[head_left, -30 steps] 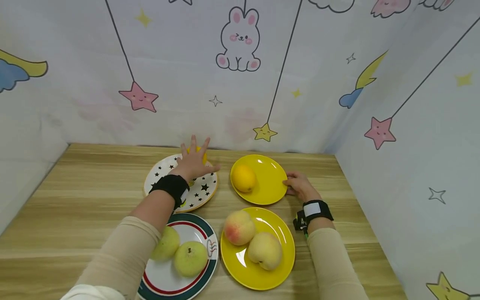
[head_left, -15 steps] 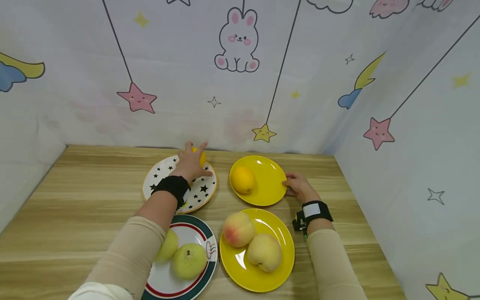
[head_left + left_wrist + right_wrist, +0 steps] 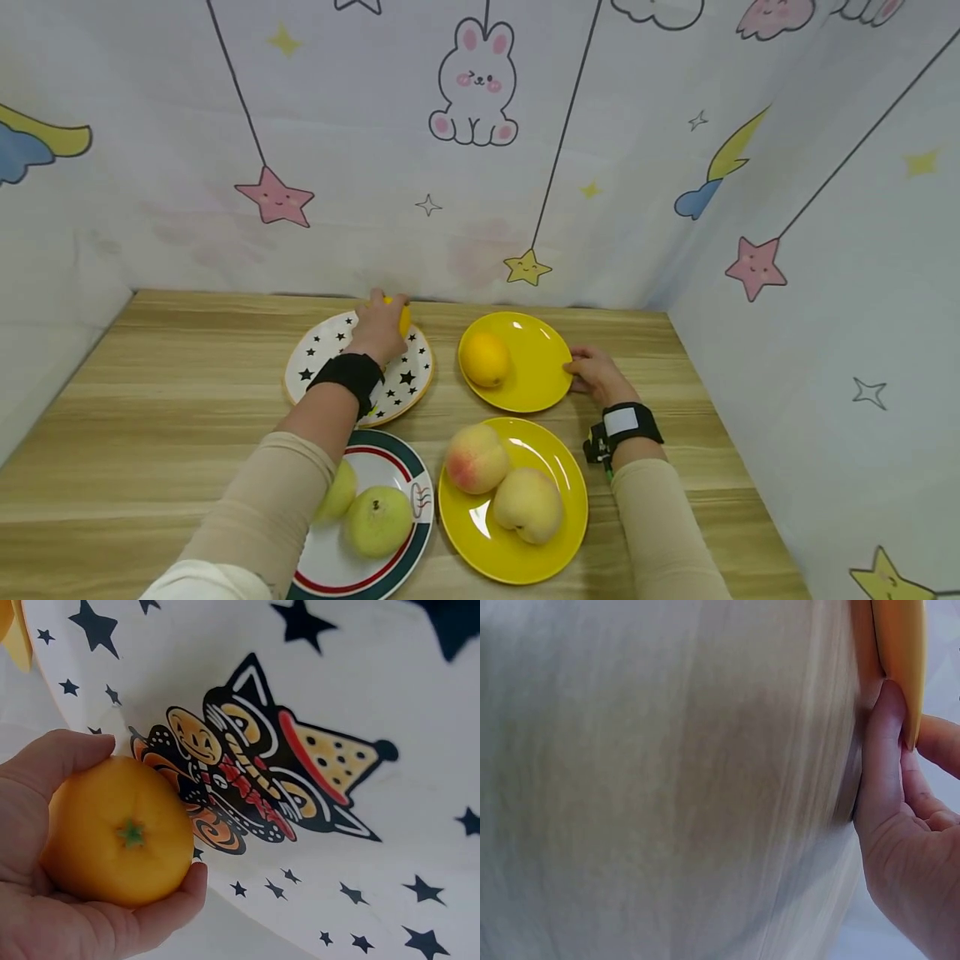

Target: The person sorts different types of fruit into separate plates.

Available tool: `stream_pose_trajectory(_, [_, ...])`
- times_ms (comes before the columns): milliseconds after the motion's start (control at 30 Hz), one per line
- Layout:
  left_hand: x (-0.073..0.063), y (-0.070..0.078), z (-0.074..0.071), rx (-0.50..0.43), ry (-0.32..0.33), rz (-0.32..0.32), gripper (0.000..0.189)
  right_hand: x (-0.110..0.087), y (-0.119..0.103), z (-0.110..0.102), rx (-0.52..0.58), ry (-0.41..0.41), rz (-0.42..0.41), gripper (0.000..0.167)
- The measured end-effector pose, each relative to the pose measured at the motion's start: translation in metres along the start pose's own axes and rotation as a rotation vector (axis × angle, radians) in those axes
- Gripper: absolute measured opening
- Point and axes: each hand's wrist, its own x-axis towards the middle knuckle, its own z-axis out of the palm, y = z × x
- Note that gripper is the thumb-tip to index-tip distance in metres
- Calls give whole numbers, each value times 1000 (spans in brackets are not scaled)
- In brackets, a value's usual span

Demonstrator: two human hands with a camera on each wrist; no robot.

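My left hand (image 3: 377, 332) grips an orange (image 3: 120, 840) at the far side of a white plate (image 3: 318, 350) with black stars. In the left wrist view, thumb and fingers curl round the fruit, its green stem end showing, beside a printed black cat in a party hat. My right hand (image 3: 602, 377) pinches the right rim of the far yellow plate (image 3: 542, 362), thumb on one face and fingers on the other, as the right wrist view shows. A second orange (image 3: 486, 359) lies on the left part of that yellow plate.
Nearer stands another yellow plate (image 3: 558, 554) with two peaches (image 3: 528, 505). Left of it, a green-rimmed plate (image 3: 408, 554) bears two green pears or apples (image 3: 378, 522), one partly behind my left forearm. A patterned cloth wall (image 3: 360, 242) borders the wooden table (image 3: 187, 375).
My left hand was spread above the orange; it has come down and its fingers have closed round the fruit. The right hand has kept its place at the yellow rim.
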Motion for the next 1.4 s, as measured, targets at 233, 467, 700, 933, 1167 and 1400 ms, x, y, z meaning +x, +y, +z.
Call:
stream_pose_trajectory(233, [2,-3,0,-50,18,13,77,1,1,0,3,-5,9,49])
stream_pose_trajectory(467, [0,0,-6,-19,19,10,76,3,1,-1,9,-19,16,49])
stream_pose_trajectory(700, [-2,6,-11,-20,38,-12,78,2,0,0,16,-15,12,48])
stream_pose_trajectory(933, [-3,14,-14,-92,53,17,78,-1,0,0,7,-17,2,49])
stream_pose_trajectory(1167, [-1,29,-11,-140,50,63,80,1,0,0,8,-11,12,48])
stream_pose_trajectory(1400, [-10,54,-13,-146,36,139,81,-1,-1,1,8,-9,15,48])
